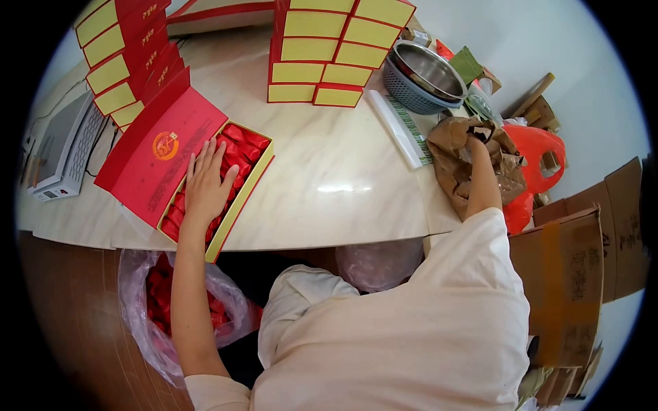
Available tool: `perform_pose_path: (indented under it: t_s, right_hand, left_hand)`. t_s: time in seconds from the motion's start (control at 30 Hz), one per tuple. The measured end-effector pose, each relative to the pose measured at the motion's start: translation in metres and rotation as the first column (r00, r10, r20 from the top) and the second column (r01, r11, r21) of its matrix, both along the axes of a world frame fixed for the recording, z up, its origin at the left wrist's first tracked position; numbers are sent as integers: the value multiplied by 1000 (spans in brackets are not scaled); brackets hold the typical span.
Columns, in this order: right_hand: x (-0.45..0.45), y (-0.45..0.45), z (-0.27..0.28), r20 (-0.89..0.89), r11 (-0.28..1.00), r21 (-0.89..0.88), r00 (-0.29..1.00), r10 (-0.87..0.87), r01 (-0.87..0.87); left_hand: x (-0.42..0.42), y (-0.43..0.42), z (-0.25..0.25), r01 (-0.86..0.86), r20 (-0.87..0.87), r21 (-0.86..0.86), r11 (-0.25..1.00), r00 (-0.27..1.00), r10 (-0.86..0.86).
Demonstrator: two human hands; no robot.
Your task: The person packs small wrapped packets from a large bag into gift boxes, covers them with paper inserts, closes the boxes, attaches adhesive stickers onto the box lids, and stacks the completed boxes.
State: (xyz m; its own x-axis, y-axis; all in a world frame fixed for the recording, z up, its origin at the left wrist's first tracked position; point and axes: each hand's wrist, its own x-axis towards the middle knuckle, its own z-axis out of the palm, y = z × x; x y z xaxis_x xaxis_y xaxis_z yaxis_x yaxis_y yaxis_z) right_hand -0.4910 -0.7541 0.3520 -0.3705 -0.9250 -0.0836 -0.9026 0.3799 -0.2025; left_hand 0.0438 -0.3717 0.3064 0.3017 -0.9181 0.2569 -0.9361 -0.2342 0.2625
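My left hand (pixel 208 185) lies flat with its fingers stretched out, on the shiny red wrapped pieces (pixel 241 145) that fill a gift box (pixel 241 205). The box has yellow sides, and its red lid (pixel 152 152), with a gold round emblem, is folded back to the left. On the right, my arm reaches into a crumpled brown paper bag (pixel 452 164). The fingers of my right hand (pixel 474 145) are hidden inside the bag, so what they hold, if anything, does not show.
Stacks of red and yellow boxes (pixel 305 49) stand at the back. Steel and blue-grey bowls (pixel 418 89), a clear plastic roll (pixel 397 129) and a red plastic bag (pixel 541 147) lie right. A scale (pixel 65 147) sits left; below hangs a bag of red pieces (pixel 159 291).
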Motion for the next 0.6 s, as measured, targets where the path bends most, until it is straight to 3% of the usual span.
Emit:
perform_pose_path:
  t_s: [0.6]
  right_hand:
    - [11, -13, -24, -30, 999, 23, 999, -34, 35]
  left_hand:
    - [-3, -1, 3, -12, -2, -29, 1000, 1000, 12]
